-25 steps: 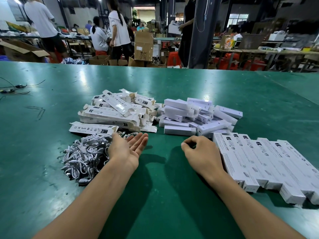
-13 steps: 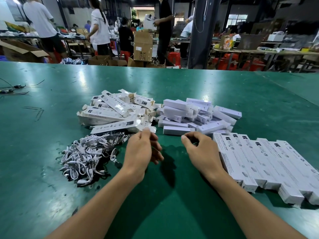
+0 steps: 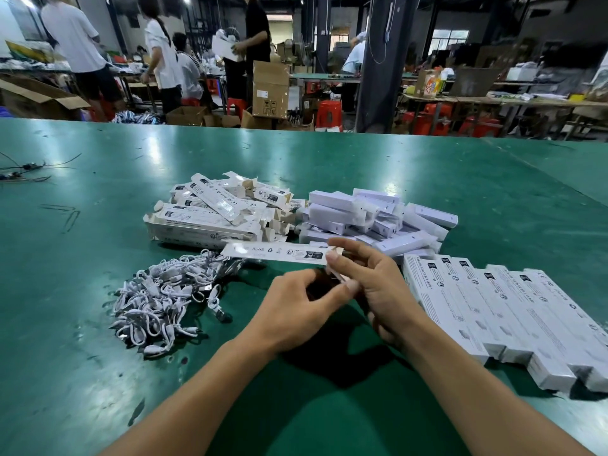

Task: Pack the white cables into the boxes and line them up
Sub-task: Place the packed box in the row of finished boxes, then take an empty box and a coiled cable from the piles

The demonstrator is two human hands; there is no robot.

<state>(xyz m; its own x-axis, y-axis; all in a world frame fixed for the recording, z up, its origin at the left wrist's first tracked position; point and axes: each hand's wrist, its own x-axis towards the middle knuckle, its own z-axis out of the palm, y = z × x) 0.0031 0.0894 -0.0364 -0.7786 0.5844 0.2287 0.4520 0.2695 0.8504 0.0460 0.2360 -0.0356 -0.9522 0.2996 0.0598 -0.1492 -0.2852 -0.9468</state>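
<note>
White card sits pinched at one end by both sets of fingers: the right fingers [image 3: 348, 246] are closed on the near end of a flat box [image 3: 279, 253], thumb under and forefinger over, while the left fingers [image 3: 345, 288] curl in and press on the small flap at that same end. The right hand [image 3: 378, 284] and the left hand [image 3: 292, 311] meet just above the table [image 3: 329, 159], and the box reaches leftward from them, printed side up, its far end over the edge of the cable heap [image 3: 164, 297]. That heap of short white cables lies loose on the table, left of the left hand. Behind the held box, a pile of flat printed boxes [image 3: 210, 215] lies jumbled, and just beside it on the right is a pile of plain white boxes [image 3: 368, 215], also unsorted. Right of the right hand, a row of printed boxes [image 3: 493, 311] lies side by side, touching, their long sides parallel. Thin dark wires [image 3: 23, 169] rest near the far left edge of the table. Beyond the table, people stand among brown cartons [image 3: 270, 88] and red stools [image 3: 329, 113].
</note>
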